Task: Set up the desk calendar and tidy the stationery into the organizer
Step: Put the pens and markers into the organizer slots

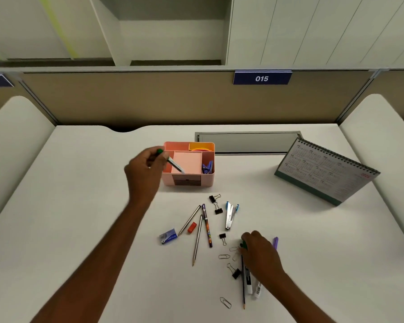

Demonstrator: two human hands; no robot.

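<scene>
Pinching a green-capped pen [175, 165] over the pink organizer [178, 144], the left grip [147, 169] hid its barrel, while the right grip [259, 255] covered a marker [248, 279] on the surface [79, 206], hold unclear, and the calendar [327, 171] stood far right.

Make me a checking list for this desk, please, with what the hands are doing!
Surface: white desk.
Job's things: calendar standing at right; pink organizer partly filled; pencils, purple pen, binder clips, paper clips and orange eraser lie loose.
Clutter: nothing seen.
Grippers: left hand holds green-capped marker over organizer; right hand on markers, grip unclear.
Cables: nothing seen.
Surroundings: divider panel with sign 015; closed cable hatch.
</scene>
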